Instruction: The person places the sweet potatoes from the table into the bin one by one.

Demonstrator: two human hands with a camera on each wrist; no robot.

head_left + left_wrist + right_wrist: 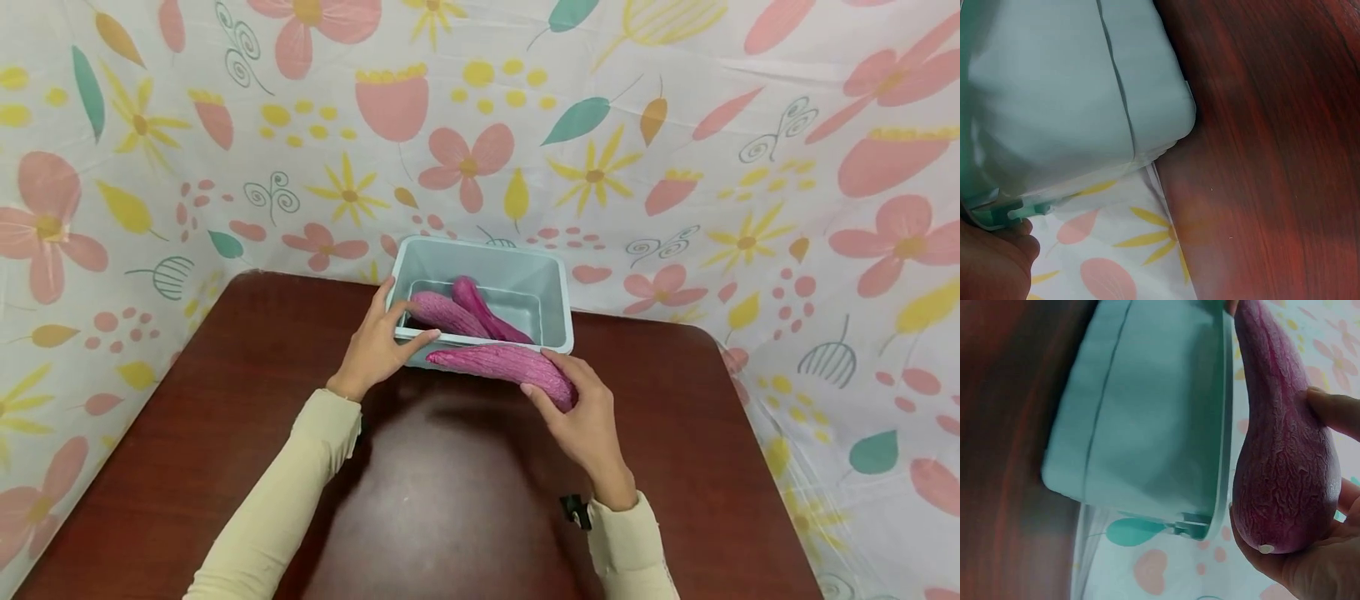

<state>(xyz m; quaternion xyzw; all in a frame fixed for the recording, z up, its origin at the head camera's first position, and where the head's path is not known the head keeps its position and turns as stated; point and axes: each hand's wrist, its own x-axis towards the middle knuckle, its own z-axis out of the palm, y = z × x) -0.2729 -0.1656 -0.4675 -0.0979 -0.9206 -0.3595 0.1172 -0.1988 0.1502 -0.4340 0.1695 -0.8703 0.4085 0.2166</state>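
Note:
My right hand grips a wrinkled purple eggplant by its thick end, and the narrow end points left along the front of a light blue-green plastic bin. In the right wrist view the eggplant's pale end spot shows, with the thumb and fingers around its thick part. At the bin's front left corner, my left hand holds the rim, its thumb lying over the front edge. Inside the bin lie a lighter purple eggplant and a darker magenta one, side by side and slanted.
The bin stands on a dark reddish-brown wooden table, near its back edge. A white floral-print sheet hangs behind and along both sides of the table.

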